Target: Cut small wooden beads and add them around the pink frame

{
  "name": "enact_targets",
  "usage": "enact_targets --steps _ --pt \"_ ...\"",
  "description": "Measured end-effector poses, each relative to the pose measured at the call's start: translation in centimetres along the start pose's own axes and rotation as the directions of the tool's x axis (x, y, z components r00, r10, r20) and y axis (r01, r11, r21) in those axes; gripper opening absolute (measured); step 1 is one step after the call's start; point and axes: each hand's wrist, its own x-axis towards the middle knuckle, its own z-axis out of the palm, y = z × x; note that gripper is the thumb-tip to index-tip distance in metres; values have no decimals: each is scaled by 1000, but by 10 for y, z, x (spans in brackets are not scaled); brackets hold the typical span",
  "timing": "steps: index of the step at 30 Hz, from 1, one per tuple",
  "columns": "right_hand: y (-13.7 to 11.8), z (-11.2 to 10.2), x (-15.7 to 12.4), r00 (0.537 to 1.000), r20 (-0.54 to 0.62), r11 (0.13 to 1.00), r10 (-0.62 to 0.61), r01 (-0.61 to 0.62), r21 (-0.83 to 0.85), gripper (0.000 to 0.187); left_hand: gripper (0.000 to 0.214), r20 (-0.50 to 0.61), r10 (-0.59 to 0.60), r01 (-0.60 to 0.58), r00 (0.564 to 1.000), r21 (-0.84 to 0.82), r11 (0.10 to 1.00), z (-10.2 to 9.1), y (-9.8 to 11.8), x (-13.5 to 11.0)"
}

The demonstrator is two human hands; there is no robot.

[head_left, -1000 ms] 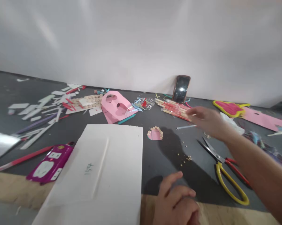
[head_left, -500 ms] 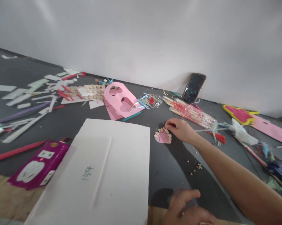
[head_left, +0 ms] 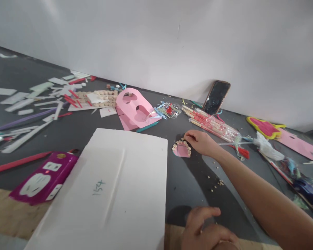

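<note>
Beads rim the small pink heart piece (head_left: 181, 149), which lies flat about the middle of the dark grey surface (head_left: 192, 194), just right of the far right corner of the white board (head_left: 114, 187) marked 154. My right hand (head_left: 202, 142) reaches in from the right, its fingers drawn together with the tips on the beaded rim at the piece's upper right; I cannot tell whether they pinch a bead or only touch it. My left hand (head_left: 208, 232) rests at the near edge, fingers loosely curled and the forefinger stretched out, holding nothing. Loose beads (head_left: 215, 182) lie scattered under my right forearm. Beyond my right hand a clear packet (head_left: 211, 125) holds a bundle of wooden sticks, and a smaller clear bag (head_left: 168, 109) near it holds red and blue bits. Left of that bag lies a pink card (head_left: 135, 109) with heart cut-outs, a teal pen (head_left: 147, 127) just at its near side. A phone (head_left: 216, 97) leans upright on the white wall (head_left: 156, 41) at the far edge. A magenta box (head_left: 41, 177) sits at the board's left, and paper strips (head_left: 41, 100) litter the far left corner. A yellow-edged pink shape (head_left: 265, 126) lies toward the far right.
</note>
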Motion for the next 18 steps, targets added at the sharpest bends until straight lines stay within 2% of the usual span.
enact_targets --steps 3,5,8,12,16,18 --pt "3 -1 0 1000 -6 1000 11 -11 11 22 38 -138 -10 5 990 -32 999 2 0 2" --pt "4 -1 -1 1000 -13 1000 19 -19 13 25 35 -80 16 -18 997 -22 1000 -2 -1 4" --pt "3 0 -1 1000 -12 1000 15 -15 12 22 25 126 77 -77 989 -4 997 -12 -4 8" --pt "0 2 2 1000 -20 1000 9 -8 23 20 25 143 91 -90 985 -11 996 -20 -6 10" --pt "-5 4 6 1000 -29 999 3 -2 43 20 22 258 62 -74 964 37 997 -18 -10 0" --pt "-6 4 7 999 -35 999 4 -2 52 19 23 252 46 -57 967 38 998 -17 -11 -4"
